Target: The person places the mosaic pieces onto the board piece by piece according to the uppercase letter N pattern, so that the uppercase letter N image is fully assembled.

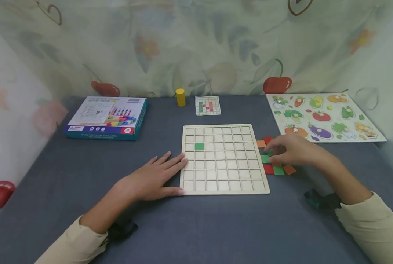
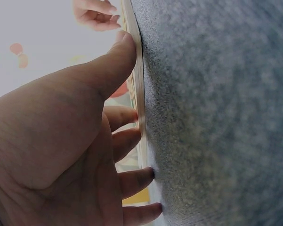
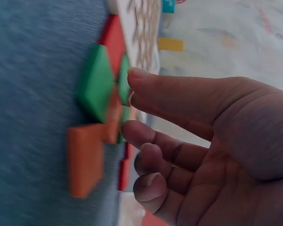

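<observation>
A wooden grid board (image 1: 215, 125) lies on the dark cloth with one green tile (image 1: 199, 146) in a cell toward its upper left. My left hand (image 1: 155, 178) rests along the board's left edge, fingers spread, thumb at the lower corner. In the left wrist view, the thumb and fingertips touch the board's side (image 2: 140, 84). My right hand (image 1: 293, 149) is over the loose tiles right of the board, thumb and forefinger apart beside green tiles (image 1: 265, 158). The right wrist view has red, green and orange tiles (image 3: 84, 160) near the fingertips, with a gap between thumb and fingers.
Behind the board lies a small pattern card (image 1: 208, 106) with coloured squares, next to a yellow cylinder (image 1: 180, 97). A flat game box (image 1: 106, 117) is at the back left. A vegetable puzzle board (image 1: 325, 117) lies at the back right, close behind my right hand.
</observation>
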`<state>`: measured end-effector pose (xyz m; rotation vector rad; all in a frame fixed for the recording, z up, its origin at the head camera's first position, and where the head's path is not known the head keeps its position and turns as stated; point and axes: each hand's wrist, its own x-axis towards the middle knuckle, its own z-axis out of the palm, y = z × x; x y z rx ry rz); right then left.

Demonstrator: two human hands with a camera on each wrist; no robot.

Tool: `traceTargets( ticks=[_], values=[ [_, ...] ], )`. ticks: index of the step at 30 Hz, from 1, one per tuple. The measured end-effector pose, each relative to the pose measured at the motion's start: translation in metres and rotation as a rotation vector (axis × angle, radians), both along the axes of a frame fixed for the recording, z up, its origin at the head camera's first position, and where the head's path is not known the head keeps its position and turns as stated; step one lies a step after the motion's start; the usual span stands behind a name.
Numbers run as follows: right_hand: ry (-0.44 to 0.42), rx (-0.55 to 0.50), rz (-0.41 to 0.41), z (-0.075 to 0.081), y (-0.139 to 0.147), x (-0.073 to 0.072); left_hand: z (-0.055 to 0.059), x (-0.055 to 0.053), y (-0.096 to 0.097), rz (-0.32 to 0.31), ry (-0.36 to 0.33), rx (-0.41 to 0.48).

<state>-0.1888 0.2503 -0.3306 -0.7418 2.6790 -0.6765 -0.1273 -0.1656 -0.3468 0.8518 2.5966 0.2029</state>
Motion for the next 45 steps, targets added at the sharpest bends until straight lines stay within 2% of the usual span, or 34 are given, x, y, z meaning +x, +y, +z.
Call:
traceTargets(
  ticks=[10,21,28,38,45],
  values=[
    [0.000,0.016,-0.052,-0.010,-0.005,0.002,0.000,0.000,-0.001,0.001,-0.003,-0.003],
    [-0.061,-0.056,-0.062,-0.005,-0.004,0.001,-0.002,-0.002,-0.001,0.005,-0.002,-0.016],
    [-0.049,-0.098,-0.104,-0.002,-0.002,-0.002,-0.002,-0.002,0.000,0.001,0.001,-0.019],
    [-0.114,-0.204,-0.171,0.009,-0.025,-0.009,-0.003,-0.001,-0.002,-0.003,0.010,-0.008],
    [-0.066,-0.202,-0.143,0.012,-0.048,-0.020,-0.002,-0.002,-0.001,0.002,0.002,-0.013]
  ],
)
